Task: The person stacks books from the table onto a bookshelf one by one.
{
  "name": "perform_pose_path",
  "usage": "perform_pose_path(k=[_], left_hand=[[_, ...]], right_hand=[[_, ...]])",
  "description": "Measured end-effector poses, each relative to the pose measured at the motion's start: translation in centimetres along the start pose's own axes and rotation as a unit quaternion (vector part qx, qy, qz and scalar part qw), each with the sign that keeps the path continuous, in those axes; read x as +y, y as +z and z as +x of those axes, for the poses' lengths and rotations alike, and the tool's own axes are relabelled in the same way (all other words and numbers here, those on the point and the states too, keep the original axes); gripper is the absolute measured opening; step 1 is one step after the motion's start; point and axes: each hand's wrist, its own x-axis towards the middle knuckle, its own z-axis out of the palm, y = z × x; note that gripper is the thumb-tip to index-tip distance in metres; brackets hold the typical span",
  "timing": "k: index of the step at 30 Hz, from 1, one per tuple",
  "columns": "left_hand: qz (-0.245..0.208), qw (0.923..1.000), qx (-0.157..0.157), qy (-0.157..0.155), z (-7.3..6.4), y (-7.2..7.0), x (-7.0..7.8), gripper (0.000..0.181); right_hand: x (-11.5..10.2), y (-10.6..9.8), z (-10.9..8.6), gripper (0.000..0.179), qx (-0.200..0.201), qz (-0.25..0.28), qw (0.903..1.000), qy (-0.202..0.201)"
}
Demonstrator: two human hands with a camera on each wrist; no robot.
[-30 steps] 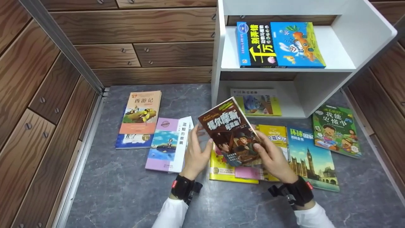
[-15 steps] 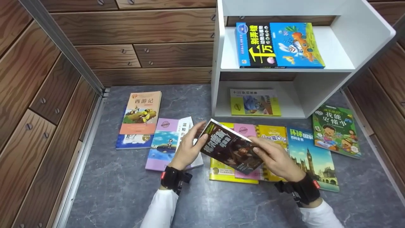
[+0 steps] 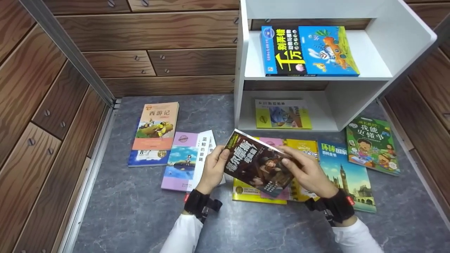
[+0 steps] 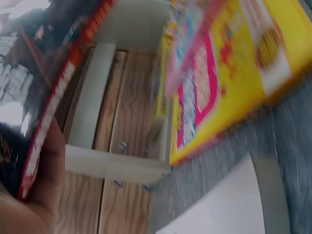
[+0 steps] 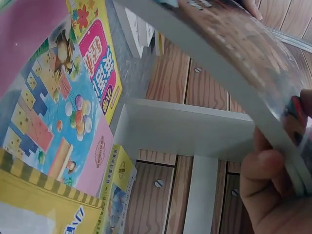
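Note:
A dark brown paperback book (image 3: 260, 165) with a white title is held tilted above the floor, between both hands. My left hand (image 3: 213, 172) pinches its left end, thumb on the cover. At the other end my right hand (image 3: 311, 172) grips the book, with the thumb on the cover and the fingers mostly hidden. In the left wrist view the spine of the book (image 4: 46, 112) faces the camera and the left hand (image 4: 36, 195) supports it from beneath. The right wrist view shows the page edges of the book (image 5: 229, 63), bowed slightly in the right hand (image 5: 273, 195).
Below lie overlapping yellow and pink books (image 3: 246, 193), with a blue book (image 3: 346, 175) and a green book (image 3: 374, 144) to the right. Purple (image 3: 181, 161) and orange (image 3: 156, 124) books lie left. Behind stands a white bookshelf (image 3: 378, 52), books on both levels.
The brown book has turned counterclockwise and sunk a little, its top swinging left. My left thumb has come onto the cover. My right hand has kept hold and shifted slightly right.

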Motion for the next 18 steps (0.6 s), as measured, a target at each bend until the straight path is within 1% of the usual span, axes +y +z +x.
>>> perform_pose_path(k=[2,5,9,11,14,16,18], left_hand=[[-0.014,0.9998,0.017,-0.001,0.0,0.2,0.1,0.023],[-0.033,0.9984,0.045,-0.007,0.0,0.4,0.4,0.024],[-0.064,0.9949,0.075,-0.024,0.0,0.9,1.0,0.026],[-0.072,0.9935,0.082,-0.033,0.0,1.2,1.2,0.028],[-0.080,0.9910,0.096,-0.047,-0.2,1.7,1.4,0.029],[-0.094,0.9876,0.113,-0.056,-0.4,2.1,1.5,0.029],[-0.108,0.9830,0.135,-0.063,-0.5,2.5,1.6,0.029]], right_hand=[[0.1,0.2,0.1,0.049,0.035,0.006,0.9994,-0.002],[0.4,0.5,0.2,0.058,0.092,0.010,0.9957,-0.009],[0.7,1.2,0.1,0.073,0.132,0.065,0.9889,-0.017],[0.7,1.7,-0.1,0.078,0.151,0.103,0.9830,-0.016],[0.9,2.6,-0.4,0.079,0.189,0.154,0.9699,-0.005],[1.0,3.3,-0.9,0.077,0.209,0.185,0.9600,0.018],[1.1,4.0,-1.4,0.075,0.219,0.199,0.9539,0.048]])
